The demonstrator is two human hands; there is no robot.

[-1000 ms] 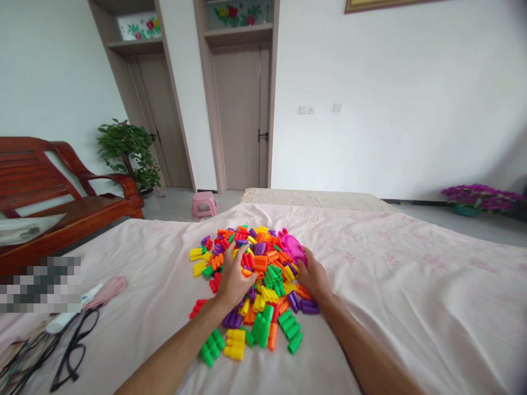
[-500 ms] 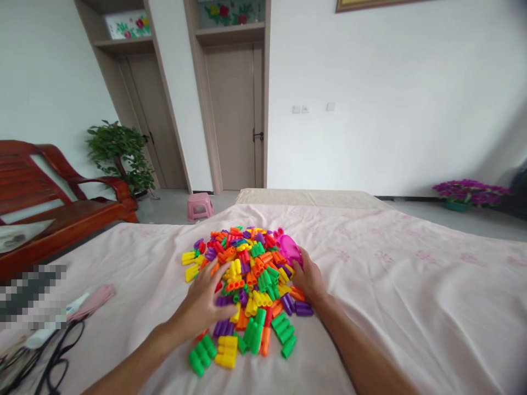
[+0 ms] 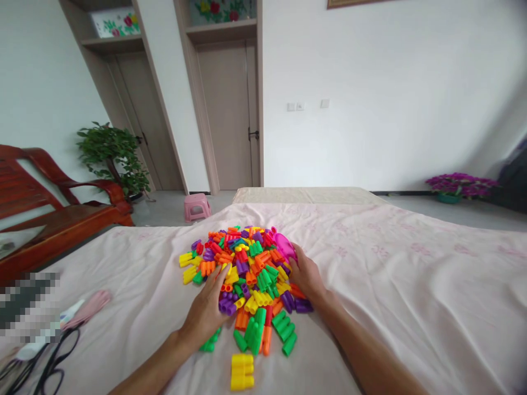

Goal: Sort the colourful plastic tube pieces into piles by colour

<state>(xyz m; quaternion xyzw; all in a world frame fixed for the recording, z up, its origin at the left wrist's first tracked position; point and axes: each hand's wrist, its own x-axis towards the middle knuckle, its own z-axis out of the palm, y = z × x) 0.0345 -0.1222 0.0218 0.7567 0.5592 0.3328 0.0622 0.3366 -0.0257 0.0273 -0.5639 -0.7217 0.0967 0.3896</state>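
Note:
A heap of colourful plastic tube-shaped building blocks [image 3: 247,274] in red, orange, yellow, green and purple lies on the cloth. Against its left side rests my left hand [image 3: 206,310], fingers stretched forward and touching the blocks. A green block [image 3: 211,341] shows partly from under that hand. On the heap's right edge, my right hand [image 3: 308,274] is cupped with fingers apart, touching a bright pink oval plastic piece [image 3: 285,247]. The undersides of both hands are hidden. Nearer to me, a yellow block [image 3: 242,372] lies apart from the heap.
A pale pink flowered cloth [image 3: 395,307] covers the surface. At left lie black cords [image 3: 61,351], a white tube [image 3: 35,350] and a pink cloth item [image 3: 93,307]. Beyond stand a wooden bench [image 3: 82,208], a pink stool [image 3: 197,207] and a potted plant [image 3: 113,156].
My left hand has moved in to the right against the heap, shifting blocks on that side. The loose yellow block has slid nearer to me and rightward. My right hand has barely moved.

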